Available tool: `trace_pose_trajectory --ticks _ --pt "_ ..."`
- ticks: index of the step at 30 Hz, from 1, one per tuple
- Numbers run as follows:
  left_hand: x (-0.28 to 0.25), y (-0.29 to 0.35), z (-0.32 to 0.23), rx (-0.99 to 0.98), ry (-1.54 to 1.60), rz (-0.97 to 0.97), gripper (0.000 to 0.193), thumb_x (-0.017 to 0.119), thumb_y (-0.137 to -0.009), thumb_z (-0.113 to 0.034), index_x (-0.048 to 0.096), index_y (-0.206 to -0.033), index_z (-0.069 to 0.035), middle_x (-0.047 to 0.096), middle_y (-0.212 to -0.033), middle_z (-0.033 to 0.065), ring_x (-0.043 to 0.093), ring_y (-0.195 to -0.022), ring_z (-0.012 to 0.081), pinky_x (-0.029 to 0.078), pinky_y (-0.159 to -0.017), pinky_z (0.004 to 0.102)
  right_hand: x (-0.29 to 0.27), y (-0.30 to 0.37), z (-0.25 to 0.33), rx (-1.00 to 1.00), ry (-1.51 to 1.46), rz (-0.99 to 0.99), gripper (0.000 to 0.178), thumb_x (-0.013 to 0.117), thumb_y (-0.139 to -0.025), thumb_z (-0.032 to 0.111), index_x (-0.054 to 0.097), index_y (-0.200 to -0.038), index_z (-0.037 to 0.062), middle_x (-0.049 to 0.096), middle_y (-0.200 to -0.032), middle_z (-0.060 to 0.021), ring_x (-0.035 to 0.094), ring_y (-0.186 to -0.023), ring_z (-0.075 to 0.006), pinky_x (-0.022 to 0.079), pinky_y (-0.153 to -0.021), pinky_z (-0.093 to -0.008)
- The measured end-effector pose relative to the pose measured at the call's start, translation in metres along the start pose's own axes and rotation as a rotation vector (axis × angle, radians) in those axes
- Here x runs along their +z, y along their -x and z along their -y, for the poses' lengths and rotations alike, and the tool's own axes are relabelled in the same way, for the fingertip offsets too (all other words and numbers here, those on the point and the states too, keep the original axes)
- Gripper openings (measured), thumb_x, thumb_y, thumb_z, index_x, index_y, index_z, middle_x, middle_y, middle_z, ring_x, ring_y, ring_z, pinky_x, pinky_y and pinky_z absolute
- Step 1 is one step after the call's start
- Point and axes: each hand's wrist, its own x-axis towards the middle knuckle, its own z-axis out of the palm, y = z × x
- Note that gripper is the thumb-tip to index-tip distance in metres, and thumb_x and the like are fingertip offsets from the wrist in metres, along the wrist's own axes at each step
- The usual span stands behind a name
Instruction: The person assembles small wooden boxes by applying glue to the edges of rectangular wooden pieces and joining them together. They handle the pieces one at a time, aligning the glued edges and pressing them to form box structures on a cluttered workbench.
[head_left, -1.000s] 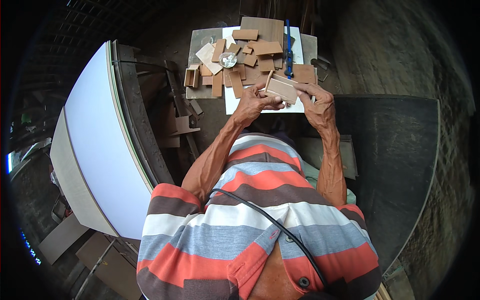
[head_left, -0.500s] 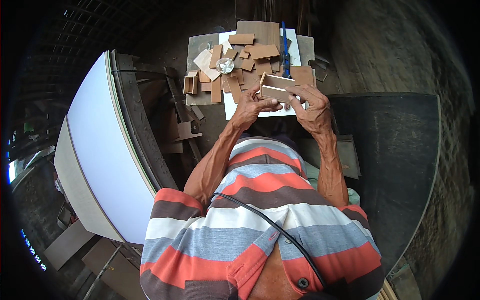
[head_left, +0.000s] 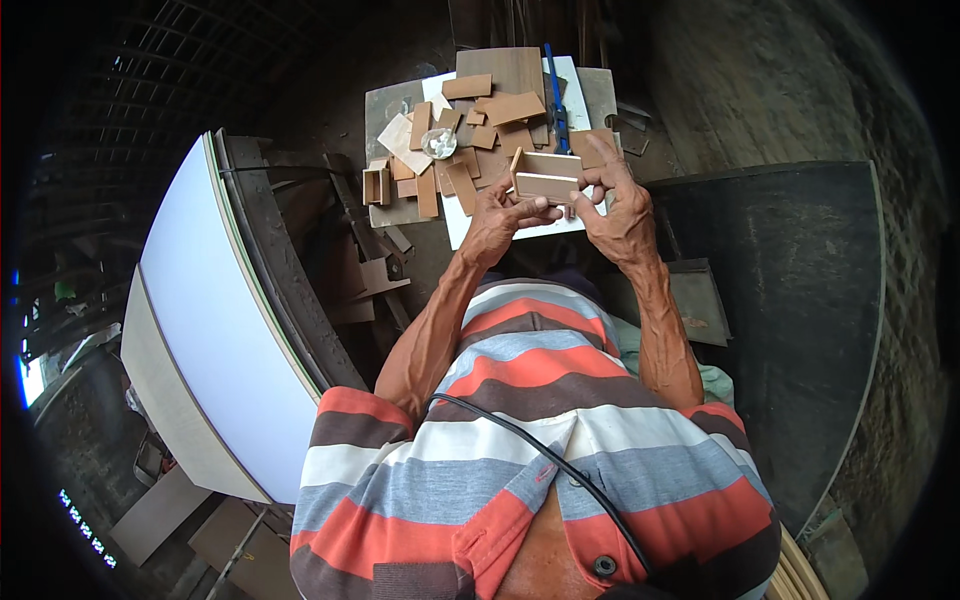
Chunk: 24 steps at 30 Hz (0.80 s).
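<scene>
A small box frame of thin brown boards is held above the near edge of the work surface. Its two long sides show pale upper edges, and an end piece stands at its left. My left hand grips the left end, with the thumb along the near side. At the right end is my right hand, its index finger raised and its thumb apart from it; whether the other fingertips touch the box I cannot tell. Beyond them lie several loose brown board pieces and a clear dish with white lumps.
A blue bar-shaped tool lies at the far right of the white board. Another small box stands at the left edge. A large white panel leans on my left; a dark board is on my right.
My right hand has loosened from the box's right end, and its index finger has lifted and stretched away. The left hand keeps its grip. The whole view has shifted slightly.
</scene>
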Motion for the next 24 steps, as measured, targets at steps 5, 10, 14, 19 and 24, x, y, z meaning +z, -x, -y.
trace_pose_trajectory --ticks 5,10,14,19,24 --pt "0.0 0.0 0.002 -0.026 0.008 -0.033 0.042 0.067 -0.086 -0.003 0.046 -0.122 0.006 0.068 -0.101 0.0195 0.071 -0.086 0.024 0.061 -0.079 0.0336 0.004 0.001 -0.003 0.055 -0.09 -0.008 0.07 0.066 -0.075 0.003 0.04 -0.14 0.0001 0.064 -0.079 -0.0046 0.055 -0.063 -0.0135 0.049 -0.063 -0.0292" --pt "0.003 0.002 0.002 0.002 -0.007 -0.041 0.043 0.068 -0.087 -0.004 0.045 -0.122 0.005 0.067 -0.102 0.02 0.071 -0.087 0.0247 0.061 -0.079 0.0335 0.007 0.004 -0.011 0.122 -0.135 -0.01 0.072 0.067 -0.075 0.005 0.038 -0.142 0.0015 0.067 -0.084 -0.0071 0.054 -0.063 -0.0138 0.049 -0.062 -0.0284" --pt "0.003 0.003 0.002 0.004 0.006 -0.036 0.041 0.067 -0.087 -0.003 0.046 -0.122 0.004 0.067 -0.102 0.0204 0.071 -0.087 0.0255 0.061 -0.079 0.0335 0.007 0.005 -0.006 0.126 -0.171 -0.012 0.071 0.066 -0.077 0.001 0.037 -0.142 0.0019 0.066 -0.081 -0.0065 0.056 -0.065 -0.011 0.048 -0.068 -0.026" --pt "0.006 0.001 0.001 0.011 0.009 -0.04 0.039 0.065 -0.087 -0.002 0.047 -0.122 0.004 0.067 -0.101 0.0201 0.071 -0.087 0.0252 0.061 -0.079 0.0336 0.01 0.008 -0.016 0.115 -0.183 0.007 0.075 0.065 -0.075 0.004 0.034 -0.144 0.0038 0.069 -0.089 -0.0113 0.06 -0.068 -0.0175 0.051 -0.067 -0.0306" --pt "0.005 -0.002 0.001 -0.017 0.0 -0.055 0.041 0.066 -0.087 -0.003 0.047 -0.122 0.004 0.068 -0.098 0.0193 0.071 -0.084 0.0237 0.061 -0.078 0.0334 0.013 0.011 -0.024 0.127 -0.215 -0.011 0.075 0.064 -0.075 0.003 0.034 -0.144 0.0042 0.069 -0.094 -0.0146 0.061 -0.068 -0.0176 0.052 -0.067 -0.0309"
